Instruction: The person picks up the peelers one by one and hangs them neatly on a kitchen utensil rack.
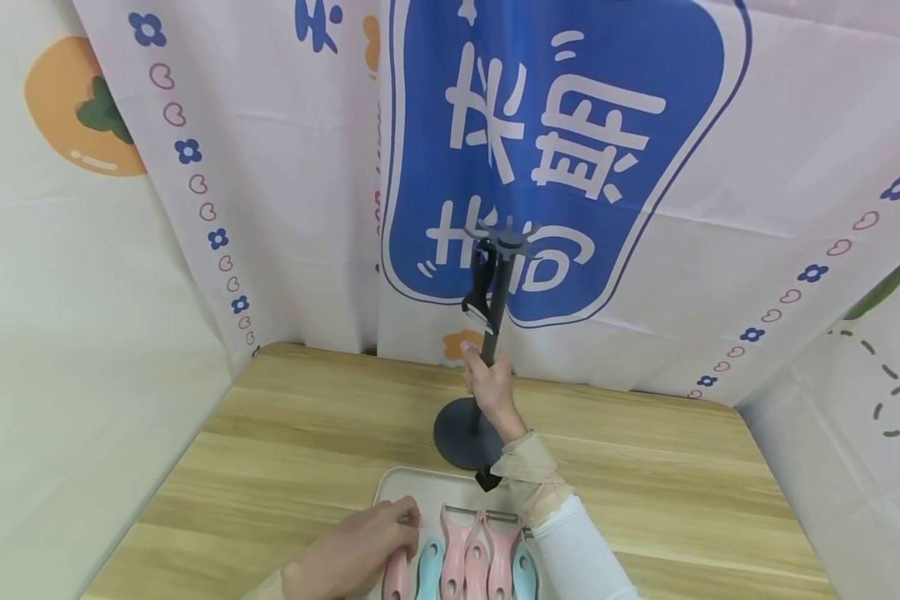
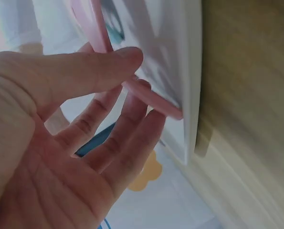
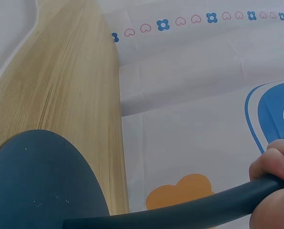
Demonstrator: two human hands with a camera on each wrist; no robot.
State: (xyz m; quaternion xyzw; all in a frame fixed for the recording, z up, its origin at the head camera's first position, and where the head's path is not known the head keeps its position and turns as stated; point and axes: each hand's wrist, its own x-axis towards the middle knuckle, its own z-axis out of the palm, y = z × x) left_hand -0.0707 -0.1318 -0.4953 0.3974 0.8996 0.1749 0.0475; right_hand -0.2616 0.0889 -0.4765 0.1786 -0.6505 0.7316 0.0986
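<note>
My right hand grips the pole of a dark utensil stand, which has a ring of hooks on top and a round base. From one hook hangs a black utensil with a shiny lower end; its kind is unclear. At the tray's left side, my left hand pinches a pink peeler between thumb and fingers. The left wrist view shows the thumb against this pink peeler, partly covering it. Beside it in the tray lie more pink peelers and blue-handled utensils.
The light tray sits at the front of the wooden table, just before the stand's base. A small black piece shows by the right sleeve. Printed white cloth hangs behind and on both sides of the table.
</note>
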